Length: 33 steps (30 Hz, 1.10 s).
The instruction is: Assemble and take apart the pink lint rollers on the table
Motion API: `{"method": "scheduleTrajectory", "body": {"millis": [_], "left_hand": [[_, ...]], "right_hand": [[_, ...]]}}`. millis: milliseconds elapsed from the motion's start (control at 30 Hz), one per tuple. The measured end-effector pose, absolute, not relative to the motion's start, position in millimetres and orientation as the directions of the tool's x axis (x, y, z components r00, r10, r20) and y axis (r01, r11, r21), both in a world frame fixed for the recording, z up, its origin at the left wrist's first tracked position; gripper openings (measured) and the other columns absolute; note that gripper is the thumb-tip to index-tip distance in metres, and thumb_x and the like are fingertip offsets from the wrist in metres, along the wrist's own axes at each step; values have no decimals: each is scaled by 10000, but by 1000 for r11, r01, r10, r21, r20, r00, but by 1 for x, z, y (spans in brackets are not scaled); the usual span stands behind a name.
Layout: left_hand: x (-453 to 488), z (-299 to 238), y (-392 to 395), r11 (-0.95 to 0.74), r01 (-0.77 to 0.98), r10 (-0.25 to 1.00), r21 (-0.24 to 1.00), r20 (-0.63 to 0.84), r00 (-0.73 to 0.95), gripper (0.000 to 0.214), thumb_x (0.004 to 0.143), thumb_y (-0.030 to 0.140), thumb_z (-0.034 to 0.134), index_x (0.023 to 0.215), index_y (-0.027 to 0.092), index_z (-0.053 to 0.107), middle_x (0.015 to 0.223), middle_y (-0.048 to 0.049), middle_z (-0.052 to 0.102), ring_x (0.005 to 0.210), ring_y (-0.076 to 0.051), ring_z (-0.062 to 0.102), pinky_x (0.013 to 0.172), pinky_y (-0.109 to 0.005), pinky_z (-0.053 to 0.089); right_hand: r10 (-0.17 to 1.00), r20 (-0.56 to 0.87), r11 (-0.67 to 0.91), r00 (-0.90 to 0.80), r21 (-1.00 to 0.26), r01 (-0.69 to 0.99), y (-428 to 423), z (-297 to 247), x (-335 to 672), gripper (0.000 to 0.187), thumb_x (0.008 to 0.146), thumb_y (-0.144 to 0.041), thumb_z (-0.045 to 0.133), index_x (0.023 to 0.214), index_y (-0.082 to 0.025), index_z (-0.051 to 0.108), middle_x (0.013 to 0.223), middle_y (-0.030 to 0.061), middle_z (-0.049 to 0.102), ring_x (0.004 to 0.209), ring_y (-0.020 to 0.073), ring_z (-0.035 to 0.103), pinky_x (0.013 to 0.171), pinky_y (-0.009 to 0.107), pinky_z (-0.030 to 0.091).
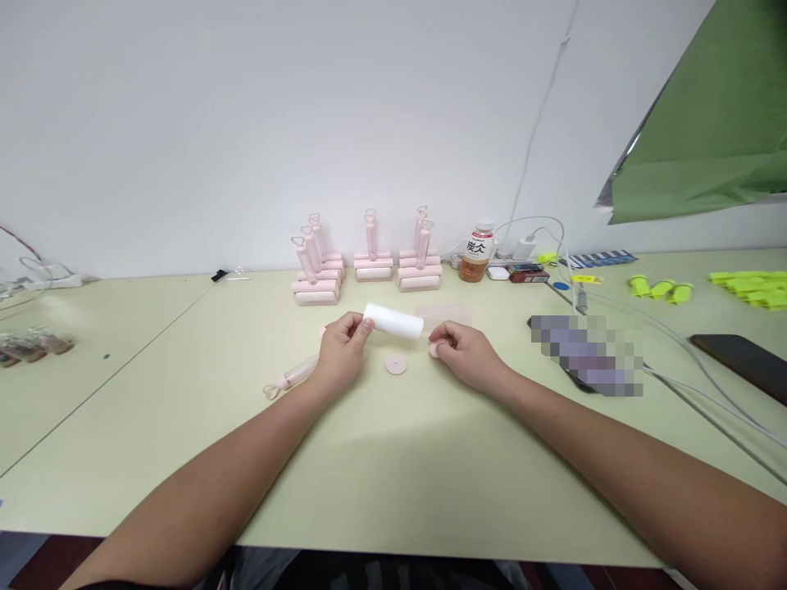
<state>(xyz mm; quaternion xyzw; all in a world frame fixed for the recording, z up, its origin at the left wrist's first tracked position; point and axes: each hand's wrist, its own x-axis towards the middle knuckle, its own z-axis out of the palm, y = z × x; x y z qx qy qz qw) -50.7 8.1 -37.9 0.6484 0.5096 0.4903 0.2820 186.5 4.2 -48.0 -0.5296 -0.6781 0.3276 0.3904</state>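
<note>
My left hand (345, 348) grips one end of a white paper roll (394, 322), held slightly tilted above the table. Close to the roll's other end, my right hand (464, 354) pinches a small pink disc (435, 350) between thumb and fingers. Another pink disc (396, 365) with a small centre hole lies flat on the table below the roll. A clear pink handle (300, 373) with a heart-shaped end rests beside my left wrist, its far end hidden behind that hand. Behind my right hand lies a translucent pink cover (452, 315).
Several assembled pink lint rollers (373, 266) stand along the wall. To their right are a drink bottle (476, 254), white cables (553, 225), a partly blurred phone (578, 352) and yellow-green plastic pieces (661, 288). Small corked glass bottles (37, 344) sit far left.
</note>
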Motion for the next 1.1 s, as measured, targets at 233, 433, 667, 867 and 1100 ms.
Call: {"method": "scheduleTrajectory", "body": {"millis": [233,433,667,867,1100], "left_hand": [[-47,-32,4,-336,373,925,865,377,-42,300,875,467,539,787,191,614,618,40,494,568,-114,419,551,-237,353],[-48,-32,2,-313,342,929,886,361,-85,321,873,496,547,798,192,615,600,39,480,560,-115,423,521,-230,361],[-43,-28,-5,-309,358,933,881,354,-64,376,861,535,558,740,191,649,615,16,561,596,-134,497,549,-247,414],[-19,-22,-27,-328,469,945,820,273,183,431,909,519,484,1084,178,682,883,-63,714,808,-216,648,707,-322,506],[-4,-34,-55,-587,705,767,398,-5,641,828,901,699,333,1548,192,236,1629,-132,158,1494,-396,76,1177,-604,116]], "right_hand": [[880,294,475,-373,-571,669,-2,-42,185,239,706,-91,534,888,-185,657,875,96,655,865,268,576,783,387,428],[818,247,568,-520,-496,657,-7,-43,177,200,787,-128,535,922,-199,665,923,103,683,877,263,612,774,374,462],[919,310,385,-245,-842,378,-10,-43,178,511,797,-453,684,1208,-215,497,949,57,648,656,165,588,604,324,505],[911,411,412,-36,-907,91,-10,-31,182,532,790,-513,684,1202,-241,487,1048,65,598,817,202,616,696,352,548],[689,672,396,272,-664,634,22,-4,238,515,764,-464,700,1186,-212,548,1080,95,653,815,224,613,742,373,510]]}}
